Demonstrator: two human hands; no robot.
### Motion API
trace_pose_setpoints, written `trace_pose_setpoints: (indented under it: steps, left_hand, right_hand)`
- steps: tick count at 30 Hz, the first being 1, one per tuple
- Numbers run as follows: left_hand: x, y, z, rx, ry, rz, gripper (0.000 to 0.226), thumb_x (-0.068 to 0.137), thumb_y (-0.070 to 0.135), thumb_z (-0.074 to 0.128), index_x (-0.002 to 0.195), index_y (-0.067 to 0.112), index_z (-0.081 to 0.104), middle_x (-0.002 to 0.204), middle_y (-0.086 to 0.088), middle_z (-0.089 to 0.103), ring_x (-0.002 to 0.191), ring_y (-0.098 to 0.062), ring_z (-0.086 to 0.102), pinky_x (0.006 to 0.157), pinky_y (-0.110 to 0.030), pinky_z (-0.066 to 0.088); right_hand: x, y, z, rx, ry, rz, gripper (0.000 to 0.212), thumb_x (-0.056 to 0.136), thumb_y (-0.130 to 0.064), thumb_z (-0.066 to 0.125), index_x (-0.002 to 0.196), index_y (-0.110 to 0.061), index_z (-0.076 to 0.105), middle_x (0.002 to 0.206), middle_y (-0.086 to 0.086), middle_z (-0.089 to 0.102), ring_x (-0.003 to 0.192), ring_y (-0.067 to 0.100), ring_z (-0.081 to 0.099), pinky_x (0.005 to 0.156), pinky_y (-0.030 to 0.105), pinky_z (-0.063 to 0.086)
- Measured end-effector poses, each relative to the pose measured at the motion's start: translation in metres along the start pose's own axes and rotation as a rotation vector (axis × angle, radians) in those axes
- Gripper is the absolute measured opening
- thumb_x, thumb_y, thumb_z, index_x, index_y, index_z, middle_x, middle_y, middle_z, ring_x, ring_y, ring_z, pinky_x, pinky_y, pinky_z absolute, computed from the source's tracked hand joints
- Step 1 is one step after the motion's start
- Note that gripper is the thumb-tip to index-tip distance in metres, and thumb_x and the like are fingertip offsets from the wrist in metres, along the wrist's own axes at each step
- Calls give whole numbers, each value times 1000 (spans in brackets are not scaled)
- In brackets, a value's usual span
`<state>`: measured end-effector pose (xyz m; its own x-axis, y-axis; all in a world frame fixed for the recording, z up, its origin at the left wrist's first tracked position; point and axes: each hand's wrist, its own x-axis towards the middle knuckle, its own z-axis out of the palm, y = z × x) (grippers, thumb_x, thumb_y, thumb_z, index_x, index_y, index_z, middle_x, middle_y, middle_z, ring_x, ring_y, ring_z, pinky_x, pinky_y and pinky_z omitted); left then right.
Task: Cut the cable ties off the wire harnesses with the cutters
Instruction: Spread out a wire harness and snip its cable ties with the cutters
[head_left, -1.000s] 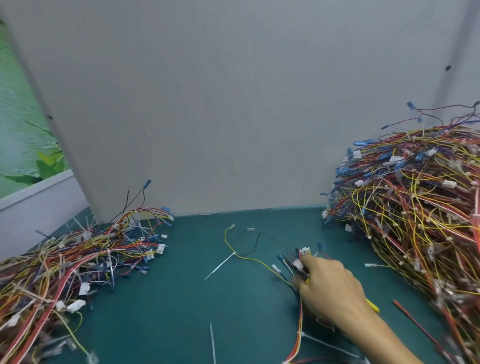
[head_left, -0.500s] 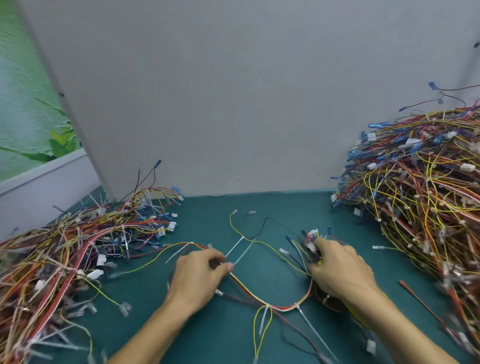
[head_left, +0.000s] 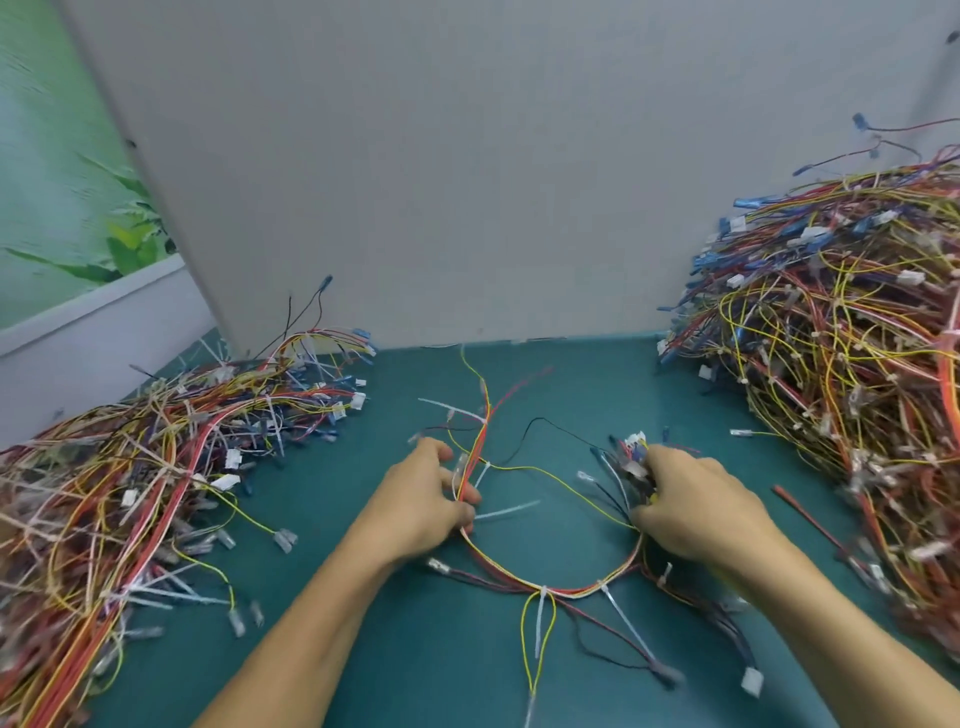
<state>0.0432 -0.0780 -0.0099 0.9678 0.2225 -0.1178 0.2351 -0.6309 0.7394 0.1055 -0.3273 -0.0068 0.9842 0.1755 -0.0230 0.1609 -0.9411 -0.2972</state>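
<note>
A wire harness (head_left: 571, 590) of red, yellow and white wires lies in a loop on the green mat (head_left: 395, 654). My left hand (head_left: 421, 504) pinches its left branch, which rises toward the back wall. My right hand (head_left: 696, 509) is closed on the harness's other end, where blue and white connectors (head_left: 631, 449) stick out past the fingers. White cable ties (head_left: 542, 608) still bind the loop at its near side, and another tie tail (head_left: 506, 511) pokes out beside my left fingers. The cutters are hidden; only a speck of yellow shows under my right palm.
A low heap of harnesses (head_left: 156, 467) and loose ties spreads over the left of the mat. A taller heap (head_left: 841, 364) rises on the right. A grey panel (head_left: 467, 182) closes off the back. A loose red wire (head_left: 802, 512) lies right of my right hand.
My left hand came into view and took hold of the harness, then lifted its left branch up and away. The harness now forms an open loop between both hands. My right hand stayed put.
</note>
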Motion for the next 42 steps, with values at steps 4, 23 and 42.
trace_pose_setpoints:
  steps: [4, 23, 42]
  left_hand:
    - [-2, 3, -3, -42, 27, -34, 29, 71, 3, 70, 87, 23, 57, 82, 5, 74, 75, -17, 66, 77, -37, 54]
    - [-18, -15, -33, -397, -229, -167, 48, 54, 0, 57, 101, 9, 63, 76, -9, 60, 58, -22, 62, 46, -25, 49]
    - [-7, -24, -34, -407, 47, -116, 14, 83, -11, 63, 88, 1, 66, 71, -9, 63, 55, -21, 63, 45, -23, 49]
  right_hand:
    - [-5, 4, 4, 105, -3, 81, 24, 77, -31, 62, 88, -21, 43, 91, 3, 51, 88, 29, 46, 71, 36, 40]
    - [-10, 11, -9, 162, -95, 78, 22, 75, -34, 69, 74, -15, 58, 77, 6, 61, 76, 26, 57, 61, 31, 43]
    - [-10, 27, -34, 287, 37, 5, 22, 79, -32, 71, 73, -14, 62, 71, 4, 65, 75, 23, 59, 63, 30, 43]
